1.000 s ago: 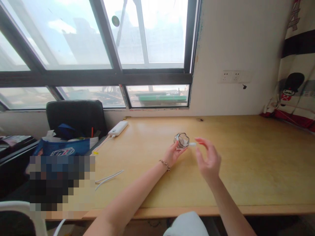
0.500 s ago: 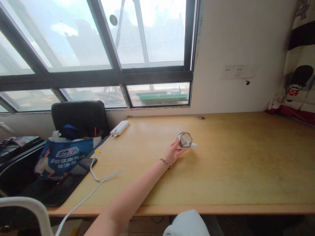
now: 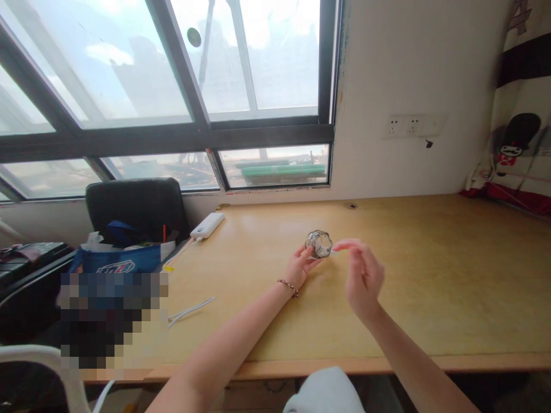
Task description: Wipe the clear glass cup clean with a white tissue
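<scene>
A small faceted clear glass cup (image 3: 319, 243) stands on the wooden desk (image 3: 430, 275), near its middle. My left hand (image 3: 299, 266), with a beaded bracelet at the wrist, grips the cup from the left side. My right hand (image 3: 361, 276) hovers just to the right of the cup with its fingers apart; its fingertips reach toward a small white piece that sticks out of the cup's right side. Whether they touch it I cannot tell.
A white power bank (image 3: 207, 225) with a cable lies at the desk's far left. Left of the desk are a black chair (image 3: 135, 203) and a blue bag (image 3: 114, 264). A window runs behind, and wall sockets (image 3: 408, 125) sit above the desk.
My right hand left the view half a second ago and has come back beside the cup. My left hand has stayed on the cup.
</scene>
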`<state>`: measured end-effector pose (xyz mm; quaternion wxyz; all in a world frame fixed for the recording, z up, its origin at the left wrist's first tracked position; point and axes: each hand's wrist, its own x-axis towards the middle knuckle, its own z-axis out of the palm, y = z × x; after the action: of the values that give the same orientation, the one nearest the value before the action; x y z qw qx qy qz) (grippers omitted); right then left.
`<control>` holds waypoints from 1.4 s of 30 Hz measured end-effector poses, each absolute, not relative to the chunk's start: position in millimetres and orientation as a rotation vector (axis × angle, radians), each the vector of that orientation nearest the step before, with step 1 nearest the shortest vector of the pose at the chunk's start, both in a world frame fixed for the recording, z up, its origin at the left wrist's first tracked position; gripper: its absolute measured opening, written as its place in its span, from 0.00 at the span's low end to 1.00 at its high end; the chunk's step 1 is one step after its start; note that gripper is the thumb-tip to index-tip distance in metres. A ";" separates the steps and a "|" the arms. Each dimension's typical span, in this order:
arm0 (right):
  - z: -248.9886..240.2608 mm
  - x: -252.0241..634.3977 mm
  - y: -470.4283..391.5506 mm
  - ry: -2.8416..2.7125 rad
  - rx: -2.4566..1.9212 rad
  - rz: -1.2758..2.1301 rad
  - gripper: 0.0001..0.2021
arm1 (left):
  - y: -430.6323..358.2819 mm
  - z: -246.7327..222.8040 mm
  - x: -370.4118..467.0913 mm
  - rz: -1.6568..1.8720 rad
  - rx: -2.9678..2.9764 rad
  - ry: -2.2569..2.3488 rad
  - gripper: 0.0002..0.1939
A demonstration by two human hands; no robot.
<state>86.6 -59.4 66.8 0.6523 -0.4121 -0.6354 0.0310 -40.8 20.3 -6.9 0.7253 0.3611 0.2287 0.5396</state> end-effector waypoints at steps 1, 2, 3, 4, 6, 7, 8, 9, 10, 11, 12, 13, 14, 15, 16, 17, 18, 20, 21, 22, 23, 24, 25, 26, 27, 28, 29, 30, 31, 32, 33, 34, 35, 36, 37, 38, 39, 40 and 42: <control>59.1 83.8 -48.5 -1.483 -0.954 0.105 0.12 | 20.5 -7.0 -40.9 1.206 0.796 0.504 0.17; 50.3 80.7 -37.1 -1.529 -0.976 0.151 0.11 | 20.8 -7.5 -40.9 1.223 0.793 0.510 0.16; 40.9 77.4 -26.2 -1.573 -0.996 0.205 0.10 | 21.2 -8.2 -40.9 1.241 0.790 0.523 0.16; 31.7 74.4 -16.6 -1.611 -1.010 0.263 0.09 | 21.4 -9.1 -40.6 1.256 0.787 0.544 0.15; 16.6 70.2 -3.6 -1.631 -0.993 0.397 0.08 | 20.9 -10.5 -39.4 1.282 0.794 0.594 0.15; 11.5 69.5 -0.3 -1.615 -0.967 0.474 0.07 | 20.0 -10.9 -38.3 1.290 0.808 0.616 0.15; 8.1 69.9 1.4 -1.576 -0.936 0.558 0.06 | 18.6 -10.8 -36.9 1.295 0.836 0.633 0.16; 6.1 71.3 2.1 -1.512 -0.906 0.647 0.06 | 16.4 -10.2 -35.3 1.302 0.880 0.644 0.16; 5.1 73.6 2.5 -1.422 -0.879 0.741 0.06 | 13.4 -9.0 -33.5 1.312 0.945 0.655 0.16; 4.6 76.5 3.2 -1.310 -0.851 0.838 0.06 | 9.8 -7.3 -31.5 1.327 1.027 0.668 0.16; 4.1 79.9 4.4 -1.186 -0.818 0.939 0.08 | 5.4 -5.1 -29.5 1.342 1.123 0.681 0.17; 3.2 83.5 6.2 -1.055 -0.779 1.033 0.09 | 0.7 -2.5 -27.7 1.353 1.228 0.691 0.18; 1.9 86.9 8.6 -0.922 -0.738 1.109 0.09 | -4.2 0.5 -26.2 1.356 1.334 0.697 0.19; 0.0 89.9 11.2 -0.801 -0.700 1.165 0.10 | -8.9 3.8 -25.1 1.348 1.438 0.694 0.21; -2.3 92.5 13.6 -0.698 -0.670 1.204 0.09 | -13.0 7.2 -24.6 1.326 1.539 0.685 0.23; -4.7 94.6 15.7 -0.620 -0.652 1.228 0.08 | -16.1 10.7 -24.7 1.301 1.636 0.678 0.24; -7.0 96.1 17.2 -0.567 -0.647 1.247 0.08 | -18.1 14.1 -25.6 1.272 1.732 0.674 0.25; -10.6 97.7 18.1 -0.529 -0.666 1.278 0.07 | -19.0 20.4 -29.1 1.220 1.900 0.676 0.24; -11.8 97.9 17.8 -0.531 -0.682 1.287 0.07 | -18.3 23.1 -31.4 1.198 1.965 0.673 0.24; -12.7 97.8 17.1 -0.540 -0.698 1.289 0.07 | -17.3 25.5 -33.7 1.183 2.009 0.664 0.23; -13.2 97.6 16.1 -0.555 -0.711 1.285 0.07 | -16.4 27.6 -35.6 1.172 2.031 0.651 0.22; -13.5 97.1 15.1 -0.573 -0.717 1.279 0.08 | -15.8 29.3 -37.0 1.166 2.030 0.636 0.21; -13.6 96.6 14.0 -0.591 -0.719 1.272 0.08 | -15.8 30.6 -37.6 1.167 2.009 0.627 0.20; -13.5 95.9 12.9 -0.610 -0.717 1.265 0.09 | -16.1 31.6 -37.5 1.171 1.972 0.627 0.19; -13.2 95.3 11.7 -0.628 -0.716 1.255 0.10 | -16.8 32.2 -36.7 1.184 1.916 0.639 0.19; -12.7 94.7 10.5 -0.643 -0.715 1.241 0.10 | -17.5 32.2 -35.5 1.204 1.843 0.659 0.18; -12.1 94.1 9.3 -0.657 -0.714 1.227 0.11 | -17.9 31.7 -34.1 1.229 1.755 0.683 0.17; -11.4 93.6 8.1 -0.673 -0.710 1.216 0.12 | -17.8 30.4 -32.8 1.256 1.659 0.707 0.16; -10.7 93.3 6.9 -0.686 -0.704 1.212 0.12 | -16.8 28.3 -31.9 1.282 1.564 0.731 0.15; -10.0 93.1 5.9 -0.696 -0.695 1.216 0.13 | -15.0 25.3 -31.4 1.304 1.480 0.754 0.14; -9.4 93.1 5.1 -0.698 -0.685 1.228 0.13 | -12.4 21.6 -31.4 1.314 1.413 0.776 0.14; -8.8 93.3 4.6 -0.685 -0.674 1.241 0.12 | -9.1 17.2 -31.7 1.311 1.360 0.796 0.14; -8.4 93.8 4.3 -0.658 -0.666 1.253 0.11 | -5.5 12.4 -32.2 1.294 1.312 0.813 0.14; -8.0 94.4 4.2 -0.617 -0.660 1.266 0.11 | -1.9 7.6 -32.7 1.266 1.257 0.821 0.15; -7.4 95.2 4.4 -0.575 -0.653 1.283 0.10 | 1.5 3.0 -32.8 1.234 1.190 0.818 0.16; -6.8 96.1 4.7 -0.539 -0.647 1.305 0.09 | 4.3 -1.1 -32.5 1.202 1.114 0.803 0.17; -5.8 97.0 5.0 -0.509 -0.639 1.328 0.08 | 6.3 -4.4 -31.8 1.173 1.035 0.773 0.17; -4.6 97.7 5.3 -0.493 -0.626 1.353 0.07 | 7.5 -7.0 -30.7 1.141 0.956 0.736 0.18; -1.4 98.0 5.3 -0.488 -0.584 1.388 0.06 | 7.4 -9.5 -28.1 1.048 0.825 0.653 0.18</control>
<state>98.0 5.3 -1.4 0.7026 -0.2626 -0.2191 0.6240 -28.1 7.4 -9.5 0.7370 0.3754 0.2972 0.4770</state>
